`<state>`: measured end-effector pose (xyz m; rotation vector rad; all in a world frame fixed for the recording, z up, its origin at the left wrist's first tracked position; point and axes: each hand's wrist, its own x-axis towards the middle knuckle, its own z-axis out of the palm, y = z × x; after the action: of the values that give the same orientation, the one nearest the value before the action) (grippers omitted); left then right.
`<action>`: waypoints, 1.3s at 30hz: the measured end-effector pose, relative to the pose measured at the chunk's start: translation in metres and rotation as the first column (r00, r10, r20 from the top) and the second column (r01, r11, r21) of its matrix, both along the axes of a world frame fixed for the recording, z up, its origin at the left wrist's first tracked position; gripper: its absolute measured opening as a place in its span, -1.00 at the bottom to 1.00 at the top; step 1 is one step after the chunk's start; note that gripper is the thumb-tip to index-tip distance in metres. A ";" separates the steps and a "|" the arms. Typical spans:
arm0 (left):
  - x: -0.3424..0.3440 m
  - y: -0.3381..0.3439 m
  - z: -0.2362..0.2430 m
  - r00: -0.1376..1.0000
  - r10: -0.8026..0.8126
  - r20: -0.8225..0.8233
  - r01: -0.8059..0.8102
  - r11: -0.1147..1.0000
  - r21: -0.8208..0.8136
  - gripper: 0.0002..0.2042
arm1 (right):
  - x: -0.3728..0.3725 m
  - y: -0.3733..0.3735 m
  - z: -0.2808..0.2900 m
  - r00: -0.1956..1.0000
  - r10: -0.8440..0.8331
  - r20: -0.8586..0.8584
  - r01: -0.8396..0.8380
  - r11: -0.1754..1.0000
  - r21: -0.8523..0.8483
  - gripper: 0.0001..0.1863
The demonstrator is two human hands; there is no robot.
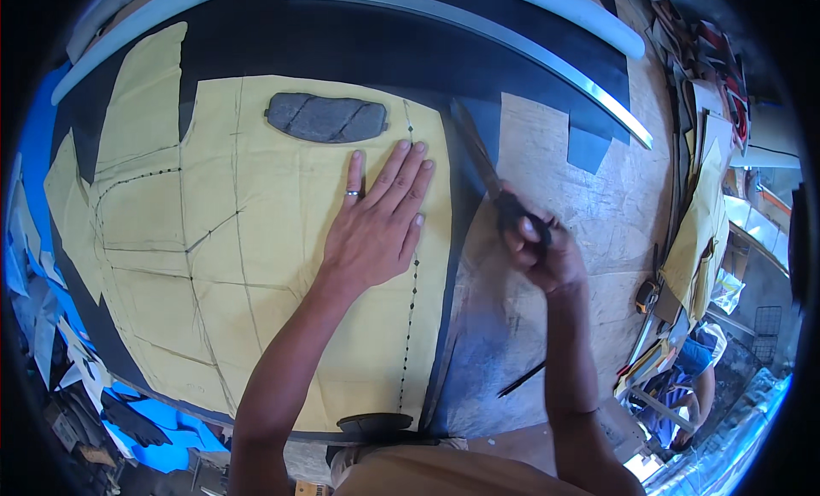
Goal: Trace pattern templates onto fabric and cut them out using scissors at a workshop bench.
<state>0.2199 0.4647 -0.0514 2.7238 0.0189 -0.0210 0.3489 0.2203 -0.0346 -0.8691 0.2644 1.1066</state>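
My left hand [373,218] lies flat on a large yellow paper pattern [342,342], fingers stretched out and a ring on one of them. Marked lines and rows of dots run over the paper. Beneath it spreads a dark sheet [256,35], showing along the pattern's right edge. To the right, my right hand [542,244] is closed round the black handles of a pair of scissors [475,146]. Their blades point away from me, beside the pattern's right edge. A grey block like a brake pad [329,118] rests on the paper beyond my left fingers.
A similar dark block [374,422] sits at the near edge. Across the far side lie a long metal straightedge [478,26] and pale rolls [581,17]. A thin dark pen-like stick [521,380] and a tape measure [647,296] lie right. Another person [696,385] is at the far right.
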 end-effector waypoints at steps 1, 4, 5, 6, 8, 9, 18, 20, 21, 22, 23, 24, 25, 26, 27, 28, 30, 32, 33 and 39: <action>0.002 -0.002 0.000 1.000 0.001 0.008 -0.001 1.000 -0.001 -0.34 | 0.018 -0.003 0.000 0.994 0.069 0.090 -0.064 0.996 -0.060 -0.39; 0.001 -0.001 0.000 1.000 -0.003 -0.009 0.003 1.000 0.003 -0.35 | 0.067 -0.004 0.000 0.935 0.248 0.252 -0.209 0.963 -0.173 -0.43; 0.001 -0.001 0.001 1.000 -0.004 -0.014 0.004 1.000 0.005 -0.35 | 0.080 -0.002 0.001 0.880 0.348 0.323 -0.282 0.930 -0.236 -0.44; 0.001 -0.001 0.001 1.000 -0.001 -0.011 0.001 1.000 0.007 -0.35 | 0.092 -0.001 0.002 0.878 0.350 0.327 -0.284 0.930 -0.235 -0.44; 0.002 -0.002 0.002 1.000 0.008 0.001 -0.008 1.000 -0.019 -0.34 | 0.113 0.002 0.003 0.785 0.448 0.428 -0.363 0.892 -0.269 -0.45; 0.002 -0.002 0.002 1.000 0.013 0.005 -0.012 0.999 -0.032 -0.34 | 0.121 0.004 0.003 0.731 0.492 0.473 -0.400 0.870 -0.288 -0.45; 0.001 -0.001 0.000 1.000 0.018 0.007 -0.018 0.999 -0.038 -0.35 | 0.149 0.025 0.017 0.555 0.633 0.540 -0.519 0.771 -0.370 -0.48; -0.001 -0.001 -0.001 1.000 0.015 0.008 -0.015 0.999 -0.035 -0.35 | 0.150 0.029 0.018 0.535 0.663 0.524 -0.524 0.747 -0.410 -0.49; -0.001 -0.001 -0.001 1.000 0.019 0.010 -0.019 0.999 -0.032 -0.35 | 0.151 0.031 0.017 0.531 0.663 0.527 -0.526 0.746 -0.409 -0.49; 0.000 -0.001 -0.001 1.000 0.015 0.011 -0.015 0.999 -0.034 -0.35 | 0.154 0.035 0.015 0.499 0.662 0.559 -0.538 0.742 -0.400 -0.50; 0.000 -0.001 -0.001 1.000 0.012 0.012 -0.011 0.999 -0.036 -0.35 | 0.156 0.038 0.013 0.465 0.660 0.590 -0.550 0.738 -0.392 -0.51; 0.000 -0.001 -0.001 1.000 0.008 0.013 -0.008 0.999 -0.038 -0.35 | 0.158 0.041 0.012 0.431 0.656 0.620 -0.561 0.733 -0.384 -0.52; 0.001 -0.002 -0.001 1.000 0.004 0.015 -0.004 0.999 -0.042 -0.35 | 0.160 0.043 0.012 0.397 0.650 0.649 -0.573 0.727 -0.378 -0.53; 0.000 -0.001 0.000 1.000 0.010 0.014 -0.009 0.999 -0.034 -0.35 | 0.161 0.047 0.011 0.394 0.647 0.653 -0.578 0.727 -0.371 -0.53; 0.000 -0.001 0.000 1.000 0.009 0.013 -0.009 0.999 -0.036 -0.35 | 0.162 0.049 0.011 0.383 0.660 0.646 -0.586 0.714 -0.383 -0.53; 0.000 -0.001 0.000 1.000 0.008 0.013 -0.008 0.999 -0.040 -0.35 | 0.163 0.051 0.011 0.371 0.674 0.639 -0.594 0.701 -0.395 -0.54; 0.000 0.000 0.001 1.000 0.007 0.014 -0.007 0.999 -0.049 -0.36 | 0.166 0.056 0.012 0.346 0.702 0.622 -0.608 0.673 -0.421 -0.56; 0.000 0.001 0.000 1.000 0.010 0.017 -0.009 0.999 -0.044 -0.36 | 0.164 0.064 0.015 0.337 0.709 0.619 -0.610 0.666 -0.430 -0.56; -0.001 0.001 0.000 1.000 0.007 0.019 -0.007 0.999 -0.040 -0.36 | 0.162 0.070 0.018 0.331 0.715 0.616 -0.609 0.661 -0.439 -0.57; 0.000 0.001 0.001 1.000 -0.002 0.019 0.002 0.999 -0.034 -0.36 | 0.164 0.087 0.011 0.306 0.710 0.634 -0.607 0.659 -0.444 -0.57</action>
<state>0.2199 0.4655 -0.0502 2.6894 0.0104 0.0040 0.5126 0.3070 -0.0239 -1.5770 -0.8849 1.3502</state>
